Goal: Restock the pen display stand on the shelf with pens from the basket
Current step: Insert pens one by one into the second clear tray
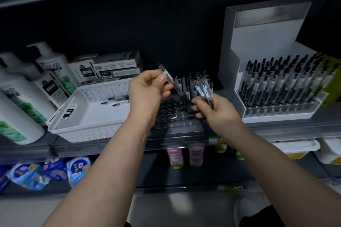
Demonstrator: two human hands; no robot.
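Restock shot: pinching single pen (176, 85) in left hand (147, 92), gripping pen bundle (203, 92) in right hand (219, 116).

Holding both hands close together, just above and in front of clear pen display stand (173, 116) on shelf (276, 131). Holding single pen slanted, lower end down near right thumb; touching or not, hard to call through the blur. In stand: front holes open, back rows already filled with upright pens. Left of left hand, just beside stand: white basket (88, 116) with a few loose pens (118, 100) lying at its far end. Right of right hand, well apart: white display (276, 86) packed with pens. Far left: shampoo bottles (53, 68). Behind basket: stacked boxes (114, 68).
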